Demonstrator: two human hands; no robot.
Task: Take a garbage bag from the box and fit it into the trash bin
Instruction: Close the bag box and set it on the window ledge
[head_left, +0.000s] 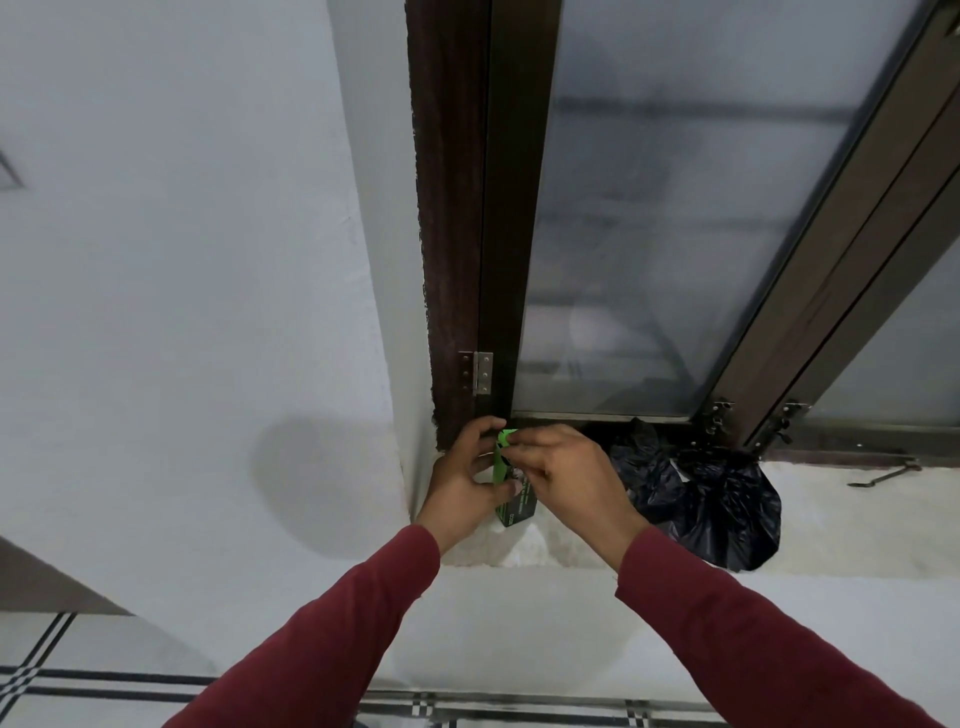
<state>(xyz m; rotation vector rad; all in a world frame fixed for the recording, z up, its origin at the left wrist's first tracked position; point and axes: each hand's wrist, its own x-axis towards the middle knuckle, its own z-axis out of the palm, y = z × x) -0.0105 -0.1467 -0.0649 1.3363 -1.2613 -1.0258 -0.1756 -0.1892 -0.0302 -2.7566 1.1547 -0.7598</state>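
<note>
A small green and black garbage bag box stands on the white window sill, close to the dark wooden frame. My left hand grips the box from the left, fingers curled round its side. My right hand is at the box's top end, fingertips pinching its green flap. Most of the box is hidden behind my hands. No trash bin is in view.
A crumpled black plastic bag lies on the sill just right of my right hand. A frosted glass window with a hinge rises behind. A metal latch hook rests at the far right. Tiled floor shows below.
</note>
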